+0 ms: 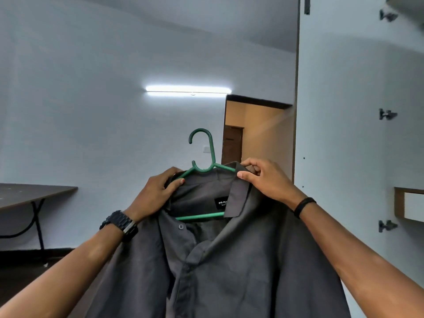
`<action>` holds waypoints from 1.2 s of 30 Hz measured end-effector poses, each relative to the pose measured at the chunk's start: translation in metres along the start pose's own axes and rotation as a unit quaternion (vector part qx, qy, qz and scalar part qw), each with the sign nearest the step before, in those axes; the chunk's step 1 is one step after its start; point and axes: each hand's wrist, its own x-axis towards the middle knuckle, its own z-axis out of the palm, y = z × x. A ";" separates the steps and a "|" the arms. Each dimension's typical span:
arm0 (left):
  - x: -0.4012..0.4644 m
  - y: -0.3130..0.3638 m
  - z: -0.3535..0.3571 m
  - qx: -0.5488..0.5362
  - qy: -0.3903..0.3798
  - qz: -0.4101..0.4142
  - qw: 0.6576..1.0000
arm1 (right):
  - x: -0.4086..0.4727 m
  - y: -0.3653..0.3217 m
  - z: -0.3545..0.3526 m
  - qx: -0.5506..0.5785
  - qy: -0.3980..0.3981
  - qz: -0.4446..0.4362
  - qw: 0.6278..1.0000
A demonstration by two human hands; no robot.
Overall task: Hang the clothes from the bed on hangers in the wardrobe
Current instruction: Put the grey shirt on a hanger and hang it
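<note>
Both hands hold up a grey shirt (pixel 229 267) on a green hanger (pixel 202 157): left hand (pixel 156 191) grips the collar at 10 o'clock, right hand (pixel 263 180) pinches it at 2 o'clock. Soft, light cloth likely slips; carrying it by the stiff hook seems safest.

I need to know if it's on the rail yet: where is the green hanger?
Not on a rail: the green hanger is mid-frame, inside the grey shirt, held up between the left hand and right hand, left of the wardrobe door.
</note>
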 end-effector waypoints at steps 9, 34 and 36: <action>0.019 0.028 -0.004 0.046 0.046 0.018 0.998 | 0.021 -0.027 -0.010 -0.059 -0.087 -0.007 0.994; 0.026 0.015 -0.037 -0.208 0.051 -0.082 0.973 | 0.045 -0.023 -0.063 0.007 0.093 -0.029 0.995; 0.026 0.015 -0.039 -0.213 0.057 -0.101 0.970 | 0.043 -0.023 -0.066 0.008 0.091 -0.030 0.995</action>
